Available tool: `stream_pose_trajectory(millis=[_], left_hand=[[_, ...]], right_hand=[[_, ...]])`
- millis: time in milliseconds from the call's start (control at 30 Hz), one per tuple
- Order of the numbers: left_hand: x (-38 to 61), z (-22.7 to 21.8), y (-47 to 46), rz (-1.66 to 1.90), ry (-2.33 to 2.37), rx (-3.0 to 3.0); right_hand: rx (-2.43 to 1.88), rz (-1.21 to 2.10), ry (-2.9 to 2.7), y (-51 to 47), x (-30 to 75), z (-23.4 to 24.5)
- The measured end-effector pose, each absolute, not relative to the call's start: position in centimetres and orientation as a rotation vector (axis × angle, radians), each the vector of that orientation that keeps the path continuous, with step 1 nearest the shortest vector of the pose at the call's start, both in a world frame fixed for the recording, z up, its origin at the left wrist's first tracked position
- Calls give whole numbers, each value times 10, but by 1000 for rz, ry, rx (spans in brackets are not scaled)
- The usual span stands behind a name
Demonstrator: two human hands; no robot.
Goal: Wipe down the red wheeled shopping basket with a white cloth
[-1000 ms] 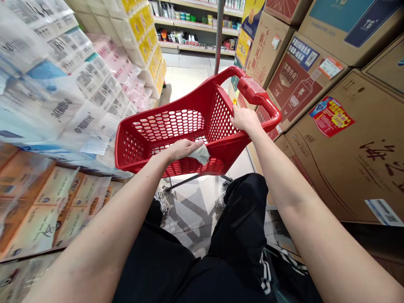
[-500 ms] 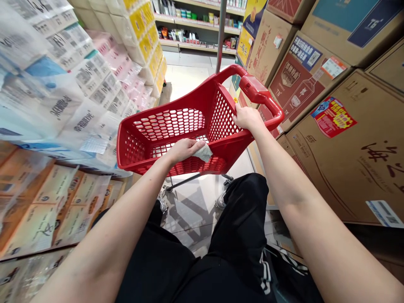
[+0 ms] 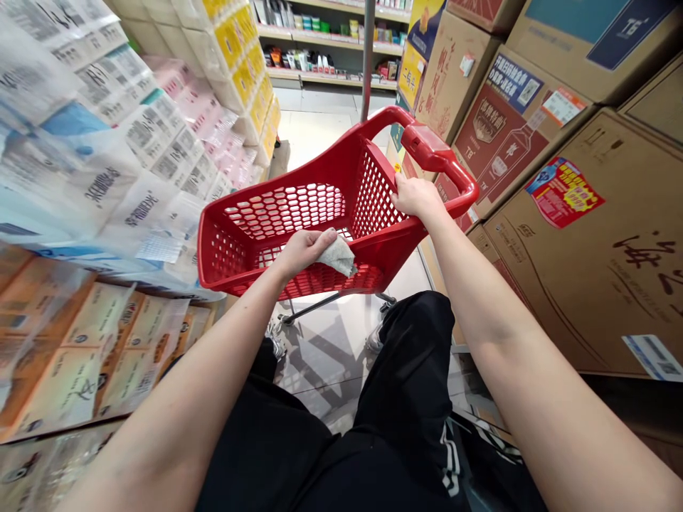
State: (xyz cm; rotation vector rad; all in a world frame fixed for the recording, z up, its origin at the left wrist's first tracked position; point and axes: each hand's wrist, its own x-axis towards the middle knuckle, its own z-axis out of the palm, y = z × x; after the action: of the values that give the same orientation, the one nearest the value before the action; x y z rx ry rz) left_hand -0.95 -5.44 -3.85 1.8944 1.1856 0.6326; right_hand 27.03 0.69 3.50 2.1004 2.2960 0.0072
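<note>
A red plastic shopping cart [image 3: 288, 195] with perforated walls stands in front of me, its handle toward the right. On the cart's near rim, my left hand [image 3: 305, 252] is closed on a pale grey cloth [image 3: 339, 256], which hangs out over the outer side. My right hand [image 3: 419, 195] grips the cart's wall at the handle end, just below the handle [image 3: 432, 149]; its thumb is on the top edge and the other fingers are mostly hidden. Nothing can be seen lying inside the basket.
Stacked cardboard cartons [image 3: 576, 284] rise close on the right. Packs of tissue paper [image 3: 122, 185] are piled on the left, above orange packs [image 3: 107, 341]. A grey pole [image 3: 367, 64] stands behind the cart, and shelves with bottles [image 3: 325, 43] line the back.
My left hand has slid slightly left along the near rim with the cloth, and more of the cloth shows. My right hand and the cart have hardly moved.
</note>
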Motion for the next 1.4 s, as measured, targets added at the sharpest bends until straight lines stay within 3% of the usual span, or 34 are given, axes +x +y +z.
stream_pose_trajectory(millis=[233, 533, 833, 1400], left_hand=[[-4, -45, -58, 432, 1289, 2215], [19, -72, -116, 804, 1547, 2795], [30, -58, -99, 380, 1686, 2903], [-43, -63, -101, 173, 1710, 2985]], right_hand=[[2092, 24, 2283, 5, 273, 37], [2054, 49, 2271, 6, 280, 37], [2052, 48, 2242, 3, 279, 38], [2068, 46, 2282, 7, 275, 39]])
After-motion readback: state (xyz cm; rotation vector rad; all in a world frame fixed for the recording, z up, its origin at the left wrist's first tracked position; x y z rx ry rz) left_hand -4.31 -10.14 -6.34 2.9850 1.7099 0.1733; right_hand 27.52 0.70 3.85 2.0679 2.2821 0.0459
